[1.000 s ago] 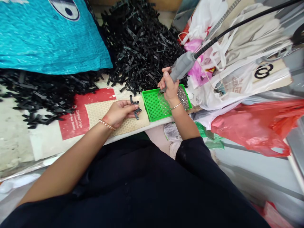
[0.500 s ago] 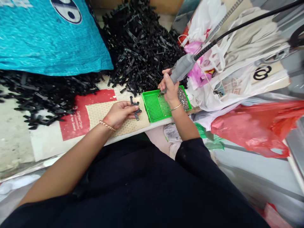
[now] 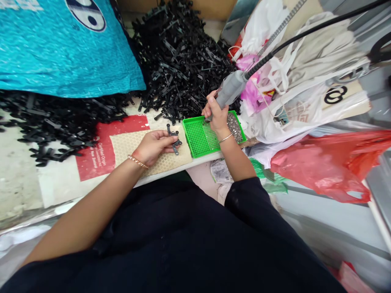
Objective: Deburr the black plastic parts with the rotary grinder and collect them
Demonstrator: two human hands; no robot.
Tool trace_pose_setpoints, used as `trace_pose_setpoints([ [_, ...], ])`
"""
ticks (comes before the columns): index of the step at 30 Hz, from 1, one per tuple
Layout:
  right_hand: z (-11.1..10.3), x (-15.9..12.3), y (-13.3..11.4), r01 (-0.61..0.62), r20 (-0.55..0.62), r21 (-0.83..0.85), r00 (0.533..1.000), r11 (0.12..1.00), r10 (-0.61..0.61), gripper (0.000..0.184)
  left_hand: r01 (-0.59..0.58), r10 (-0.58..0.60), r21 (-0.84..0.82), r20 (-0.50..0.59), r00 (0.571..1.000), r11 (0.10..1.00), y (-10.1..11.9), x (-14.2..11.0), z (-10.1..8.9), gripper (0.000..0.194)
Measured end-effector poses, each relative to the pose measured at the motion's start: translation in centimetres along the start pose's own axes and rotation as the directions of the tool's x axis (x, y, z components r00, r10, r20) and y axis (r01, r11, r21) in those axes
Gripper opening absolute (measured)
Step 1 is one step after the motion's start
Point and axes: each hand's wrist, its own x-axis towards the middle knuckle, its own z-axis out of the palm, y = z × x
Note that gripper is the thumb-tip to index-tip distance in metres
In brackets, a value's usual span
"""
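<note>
My left hand (image 3: 157, 145) pinches a small black jointed plastic part (image 3: 175, 140) above a beige perforated mat (image 3: 128, 148). My right hand (image 3: 218, 116) is wrapped round a grey corded electric screwdriver (image 3: 230, 90), tilted with its tip pointing down and left. Its tip is over a green tray (image 3: 195, 136) with a grid of holes, beneath my right hand. Some holes of the grid hold small metal screws. Loose screws (image 3: 234, 128) lie heaped at the tray's right end, partly behind my wrist.
A large pile of black plastic parts (image 3: 183, 61) covers the back of the table, with more at the left (image 3: 55, 126). A blue bag (image 3: 70, 53) lies on them. White plastic bags (image 3: 293, 101) and a red bag (image 3: 330, 162) crowd the right. The screwdriver's black cable (image 3: 305, 34) runs to the upper right.
My right hand and the screwdriver have shifted slightly left and down over the tray. The left hand with the black part has stayed in place.
</note>
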Motion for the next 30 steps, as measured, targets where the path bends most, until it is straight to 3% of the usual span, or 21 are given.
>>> trace_pose_setpoints([
  [5,0.1,0.1,-0.1,0.042,-0.007,-0.009,0.999,0.999,-0.042,0.047,0.003,-0.003,0.004,0.006,1.0,1.0,-0.2,0.3,-0.2,0.021],
  [10,1.2,-0.7,-3.0,0.119,-0.104,0.013,0.988,0.993,-0.117,0.044,0.002,-0.001,-0.027,0.031,1.0,1.0,-0.4,0.6,-0.1,0.018],
  [13,3.0,-2.8,-5.3,0.125,-0.025,0.101,0.992,0.987,-0.123,0.038,-0.016,0.017,-0.044,0.025,1.0,0.999,-0.6,0.7,-0.2,0.018],
  [16,5.5,-5.4,-6.5,0.057,0.096,0.161,0.993,0.985,-0.073,0.036,-0.035,0.037,-0.039,0.041,0.998,0.999,-0.8,0.9,-0.3,0.024],
  [21,8.1,-7.4,-5.8,-0.086,0.164,0.089,0.984,0.992,0.07,0.048,-0.069,0.071,-0.032,0.08,0.994,0.997,-1.2,1.3,-0.7,0.033],
  [30,7.7,-7.2,-5.3,-0.088,0.168,0.097,0.983,0.991,0.07,0.042,-0.069,0.072,-0.035,0.089,0.993,0.997,-1.3,1.3,-0.6,0.034],
])
